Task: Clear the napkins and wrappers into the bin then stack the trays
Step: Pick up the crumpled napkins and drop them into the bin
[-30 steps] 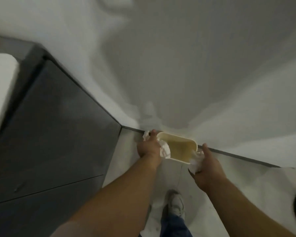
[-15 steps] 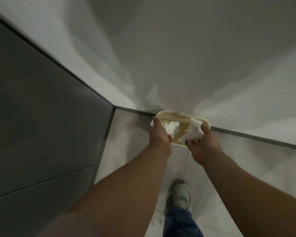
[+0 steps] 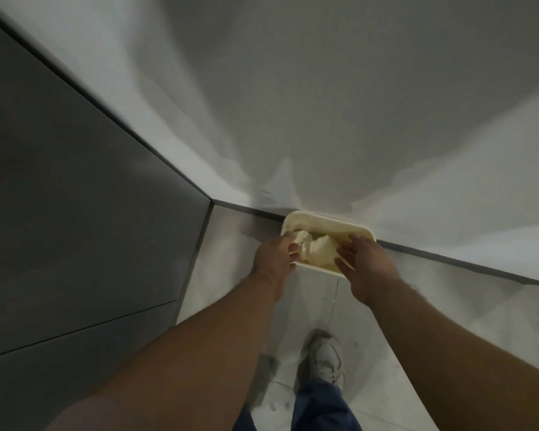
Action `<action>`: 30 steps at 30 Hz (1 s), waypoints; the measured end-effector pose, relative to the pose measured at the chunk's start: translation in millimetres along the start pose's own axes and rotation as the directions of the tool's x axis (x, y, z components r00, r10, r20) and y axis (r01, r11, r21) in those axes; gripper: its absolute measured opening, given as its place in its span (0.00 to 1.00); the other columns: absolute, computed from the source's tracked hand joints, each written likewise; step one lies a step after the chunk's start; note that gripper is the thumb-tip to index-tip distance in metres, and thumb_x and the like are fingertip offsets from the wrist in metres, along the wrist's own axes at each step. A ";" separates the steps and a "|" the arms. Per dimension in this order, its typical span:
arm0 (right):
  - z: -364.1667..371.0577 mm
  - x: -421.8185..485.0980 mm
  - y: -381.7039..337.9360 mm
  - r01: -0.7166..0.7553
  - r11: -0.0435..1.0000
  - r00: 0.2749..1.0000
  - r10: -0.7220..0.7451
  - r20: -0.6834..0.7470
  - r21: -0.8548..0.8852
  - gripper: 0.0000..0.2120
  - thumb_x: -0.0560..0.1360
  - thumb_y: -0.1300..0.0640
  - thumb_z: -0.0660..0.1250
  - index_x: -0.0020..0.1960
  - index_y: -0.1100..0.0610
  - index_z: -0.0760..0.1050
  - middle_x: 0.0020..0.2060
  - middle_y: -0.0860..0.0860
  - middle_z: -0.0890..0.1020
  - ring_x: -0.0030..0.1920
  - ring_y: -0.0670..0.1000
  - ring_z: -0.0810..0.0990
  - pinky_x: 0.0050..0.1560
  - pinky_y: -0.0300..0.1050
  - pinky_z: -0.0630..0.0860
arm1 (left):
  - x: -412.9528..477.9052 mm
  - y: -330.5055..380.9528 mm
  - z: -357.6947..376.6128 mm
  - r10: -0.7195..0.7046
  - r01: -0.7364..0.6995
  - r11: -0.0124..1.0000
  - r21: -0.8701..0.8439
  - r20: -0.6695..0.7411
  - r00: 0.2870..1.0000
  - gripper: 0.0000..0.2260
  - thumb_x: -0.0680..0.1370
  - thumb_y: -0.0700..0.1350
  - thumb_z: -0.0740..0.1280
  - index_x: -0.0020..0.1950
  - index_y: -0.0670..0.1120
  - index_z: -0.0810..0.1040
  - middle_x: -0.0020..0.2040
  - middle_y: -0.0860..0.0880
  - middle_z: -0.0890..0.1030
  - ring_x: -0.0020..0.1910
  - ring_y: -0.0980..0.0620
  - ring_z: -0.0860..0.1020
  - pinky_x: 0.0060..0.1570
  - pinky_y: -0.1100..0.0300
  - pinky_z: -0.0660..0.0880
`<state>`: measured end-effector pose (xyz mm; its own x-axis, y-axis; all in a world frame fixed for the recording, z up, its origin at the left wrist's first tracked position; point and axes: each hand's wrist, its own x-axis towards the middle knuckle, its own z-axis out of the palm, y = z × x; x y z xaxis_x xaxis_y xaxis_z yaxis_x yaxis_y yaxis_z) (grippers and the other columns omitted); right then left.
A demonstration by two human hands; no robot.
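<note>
A blue trouser leg (image 3: pixel 321 407) and a grey shoe (image 3: pixel 325 357) stand nearest, on the pale tiled floor (image 3: pixel 231 244); both bare forearms reach forward from the lower edge; the left hand (image 3: pixel 274 258) hangs over the near left corner of the bin (image 3: pixel 333 219), fingers curled against the left napkin (image 3: pixel 304 236), though blur hides whether they pinch it or only touch it; the right hand (image 3: pixel 366 265) is over the bin's near right side, fingers spread and relaxed, holding nothing; the right napkin (image 3: pixel 321 250), crumpled, lies inside the bin just beside that hand, touching the left napkin; the cream, rounded-rectangular bin sits on the floor against a dark skirting strip (image 3: pixel 448 259) at the foot of the white wall (image 3: pixel 324 104); a dark grey panel (image 3: pixel 75 213) fills the left side
</note>
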<state>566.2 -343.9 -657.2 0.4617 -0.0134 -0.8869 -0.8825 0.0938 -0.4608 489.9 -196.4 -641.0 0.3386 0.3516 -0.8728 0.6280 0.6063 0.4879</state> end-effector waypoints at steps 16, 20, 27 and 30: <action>105.4 -376.5 -171.4 0.783 0.423 0.622 -0.540 0.567 -0.457 0.07 0.80 0.50 0.65 0.47 0.46 0.81 0.36 0.44 0.82 0.35 0.45 0.79 0.42 0.45 0.76 | -339.2 194.6 -88.2 0.581 -0.553 0.805 0.217 -0.099 0.808 0.11 0.80 0.50 0.66 0.50 0.44 0.83 0.49 0.43 0.84 0.51 0.42 0.82 0.52 0.45 0.80; 129.5 -470.7 -183.6 0.883 0.255 0.467 -0.554 0.689 -0.394 0.05 0.80 0.48 0.66 0.48 0.44 0.81 0.37 0.39 0.83 0.39 0.39 0.80 0.40 0.39 0.76 | -424.9 216.4 -131.5 0.690 -0.655 0.716 0.241 -0.101 0.717 0.08 0.80 0.48 0.67 0.48 0.45 0.83 0.45 0.46 0.85 0.44 0.49 0.83 0.48 0.53 0.81; 180.1 -579.9 -145.1 0.972 0.126 0.232 -0.395 0.889 -0.198 0.04 0.80 0.51 0.68 0.47 0.43 0.80 0.41 0.35 0.83 0.43 0.33 0.79 0.39 0.32 0.71 | -521.3 196.4 -251.5 0.774 -0.691 0.630 0.353 -0.352 0.526 0.05 0.80 0.48 0.68 0.47 0.50 0.83 0.46 0.54 0.84 0.47 0.56 0.81 0.49 0.62 0.77; 203.6 -607.9 -111.5 0.986 0.077 0.162 -0.289 0.944 -0.145 0.03 0.79 0.51 0.69 0.49 0.44 0.81 0.43 0.34 0.83 0.47 0.32 0.79 0.43 0.31 0.71 | -541.2 170.4 -313.1 0.726 -0.693 0.653 0.307 -0.515 0.456 0.04 0.78 0.44 0.69 0.45 0.51 0.82 0.47 0.55 0.84 0.49 0.58 0.80 0.50 0.63 0.75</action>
<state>402.1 -143.5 -60.3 0.4138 0.9101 0.0195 0.3742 -0.1506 -0.9151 194.3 -60.0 -80.6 0.2497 0.9677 -0.0360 0.3904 -0.0666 0.9182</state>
